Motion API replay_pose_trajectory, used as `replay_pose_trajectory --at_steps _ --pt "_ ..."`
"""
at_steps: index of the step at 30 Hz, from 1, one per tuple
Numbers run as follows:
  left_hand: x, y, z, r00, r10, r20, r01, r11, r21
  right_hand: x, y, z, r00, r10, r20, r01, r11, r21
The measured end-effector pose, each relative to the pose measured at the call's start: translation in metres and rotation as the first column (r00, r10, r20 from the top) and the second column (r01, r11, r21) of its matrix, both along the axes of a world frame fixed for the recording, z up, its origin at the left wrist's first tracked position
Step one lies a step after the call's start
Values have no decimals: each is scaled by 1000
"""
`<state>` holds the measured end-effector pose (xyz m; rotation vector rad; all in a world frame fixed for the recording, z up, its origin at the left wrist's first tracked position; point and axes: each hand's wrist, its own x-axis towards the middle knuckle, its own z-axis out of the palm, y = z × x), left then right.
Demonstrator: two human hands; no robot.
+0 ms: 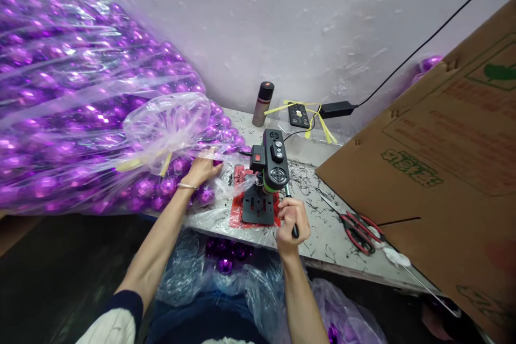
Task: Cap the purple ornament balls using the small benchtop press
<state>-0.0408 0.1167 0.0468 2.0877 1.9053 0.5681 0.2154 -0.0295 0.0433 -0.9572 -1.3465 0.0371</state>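
Machine (276,160) near carton (451,207), lettering (415,167) unclear

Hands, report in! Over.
Right hand gripping black lever handle. Left hand at shiny purple balls. Black boxy machine between hands. Thin black shreds nearby.

No word can be read for certain; the large brown cardboard carton (435,199) at the right of the frame bears slanted green block lettering (415,167), too blurred to spell out; above it, faded reddish print (463,126), equally illegible; at the upper right, a green emblem (499,71), its shape unclear.
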Motion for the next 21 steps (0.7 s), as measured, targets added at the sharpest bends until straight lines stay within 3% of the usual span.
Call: replay_pose_trajectory --at_steps 3,5,8,10,12,14,16,21 --pt "-5 -33 3 971 14 241 -43 992 117 -1 0 6 1000 1 6 -1 1000 1" --pt "-3 -59 -1 863 33 504 -107 987 118 -3 -1 13 1000 -6 -11 6 1000 -18" --pt "14 -96 -17 521 84 850 -53 996 -66 -7 -1 26 998 -16 -62 13 998 -58" --pt "32 -113 -30 294 165 941 37 982 -184 -8 0 37 996 -16 -83 9 996 -83" --pt "52 -122 -43 158 222 962 93 967 -238 -8 1 46 996 -10 -88 0 994 -110" --pt "70 -123 -55 127 240 963 128 958 -255 -7 2 54 997 0 -81 -11 990 -140" --pt "86 -119 -65 167 224 960 121 962 -245 -6 3 59 998 4 -66 -14 987 -160" --pt "115 -109 -84 399 75 914 -36 997 -67 -5 1 58 999 16 -34 -20 992 -121"
